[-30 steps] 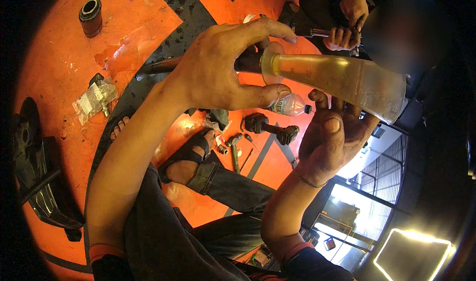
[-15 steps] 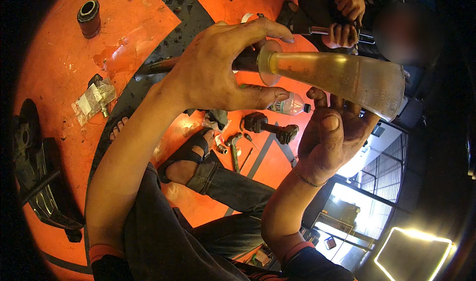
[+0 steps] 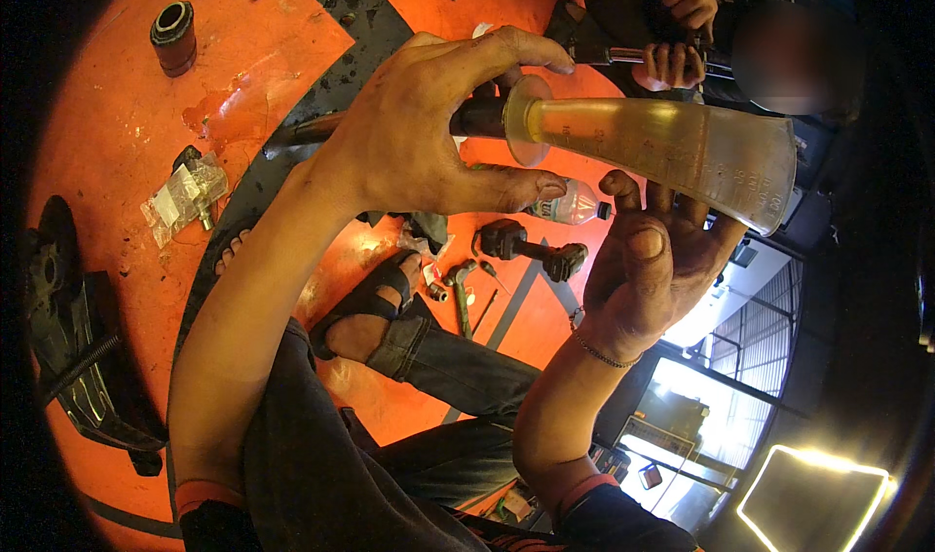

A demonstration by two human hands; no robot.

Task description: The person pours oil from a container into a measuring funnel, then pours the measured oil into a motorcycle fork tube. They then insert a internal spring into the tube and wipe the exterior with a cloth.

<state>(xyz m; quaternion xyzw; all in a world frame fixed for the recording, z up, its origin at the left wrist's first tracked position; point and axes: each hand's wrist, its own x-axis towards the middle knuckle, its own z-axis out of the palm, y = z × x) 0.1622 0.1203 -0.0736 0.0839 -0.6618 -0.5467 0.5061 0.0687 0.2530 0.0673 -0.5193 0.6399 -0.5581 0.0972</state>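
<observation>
A tapered, cloudy measuring cup (image 3: 662,148) with raised scale marks and amber liquid spans the space between my hands, its wide mouth to the right. Its round foot (image 3: 527,120) meets the end of a dark tube (image 3: 482,117). Around that tube lies my left hand (image 3: 409,138), thumb and index finger spread on either side of the foot, the other fingers mostly hidden. My right hand (image 3: 648,269) is cupped at the wide part of the cup; its fingers reach behind the wall while the thumb stays off it.
On the orange floor (image 3: 107,114) lie a hammer (image 3: 462,294), a dark power tool (image 3: 531,249), a plastic bottle (image 3: 570,204) and a bagged metal part (image 3: 190,196). A dark cylinder (image 3: 174,38) stands far left. Another person's hands (image 3: 677,31) hold a rod at upper right.
The cup has tipped very slightly, its wide end showing the scale marks more clearly. Both hands keep nearly the same place.
</observation>
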